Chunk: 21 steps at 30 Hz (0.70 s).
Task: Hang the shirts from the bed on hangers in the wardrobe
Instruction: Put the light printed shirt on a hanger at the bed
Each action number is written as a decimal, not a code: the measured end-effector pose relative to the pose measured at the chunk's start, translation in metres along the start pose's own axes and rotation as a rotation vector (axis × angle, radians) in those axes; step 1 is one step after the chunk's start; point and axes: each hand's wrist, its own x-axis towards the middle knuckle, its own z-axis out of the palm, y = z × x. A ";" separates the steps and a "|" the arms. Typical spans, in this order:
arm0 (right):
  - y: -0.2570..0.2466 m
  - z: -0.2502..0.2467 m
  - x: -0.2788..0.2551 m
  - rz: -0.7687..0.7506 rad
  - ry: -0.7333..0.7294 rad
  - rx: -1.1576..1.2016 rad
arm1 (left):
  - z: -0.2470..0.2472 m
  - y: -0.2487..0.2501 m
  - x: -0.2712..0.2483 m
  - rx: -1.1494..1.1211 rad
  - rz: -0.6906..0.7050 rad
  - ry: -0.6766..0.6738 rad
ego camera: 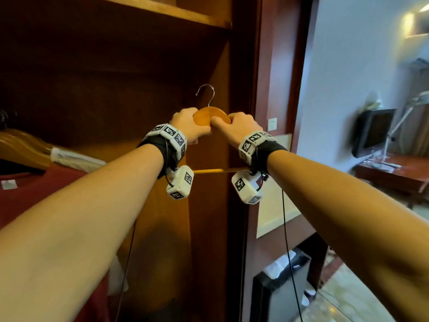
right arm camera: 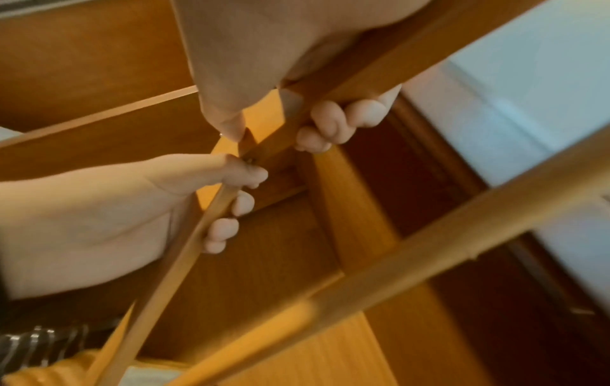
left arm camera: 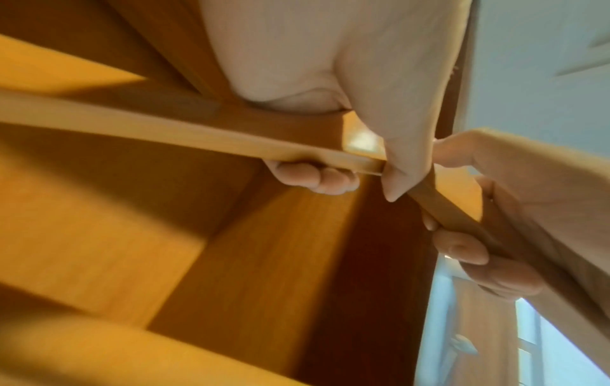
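Observation:
A bare wooden hanger (ego camera: pixel 210 115) with a metal hook (ego camera: pixel 205 94) is held up in front of the open wardrobe (ego camera: pixel 116 77). My left hand (ego camera: pixel 189 126) grips its left shoulder and my right hand (ego camera: pixel 234 129) grips its right shoulder, both close to the neck. The hanger's lower bar (ego camera: pixel 218 170) shows between the wrists. In the left wrist view my left fingers (left arm camera: pixel 310 180) curl under the hanger arm (left arm camera: pixel 198 133). In the right wrist view my right fingers (right arm camera: pixel 336 125) wrap the hanger arm (right arm camera: pixel 346 75). A dark red shirt (ego camera: pixel 34 191) hangs at the left on another wooden hanger (ego camera: pixel 23 147).
The wardrobe shelf (ego camera: pixel 176 12) runs overhead. A dark red door frame (ego camera: pixel 269 89) stands just right of the hands. Beyond it are a wall-side monitor (ego camera: pixel 373 131), a wooden desk (ego camera: pixel 394 173) and a dark bin (ego camera: pixel 281 291) on the floor. More hanger hooks (right arm camera: pixel 39 342) hang at the left.

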 end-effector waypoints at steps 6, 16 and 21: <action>0.071 -0.039 -0.024 0.102 0.070 -0.119 | 0.076 0.035 0.011 -0.193 0.064 -0.181; 0.141 -0.132 -0.073 0.339 0.183 -0.406 | 0.180 0.127 0.015 -0.466 0.226 -0.425; 0.166 -0.172 -0.096 0.414 0.225 -0.461 | 0.213 0.167 0.001 -0.487 0.289 -0.462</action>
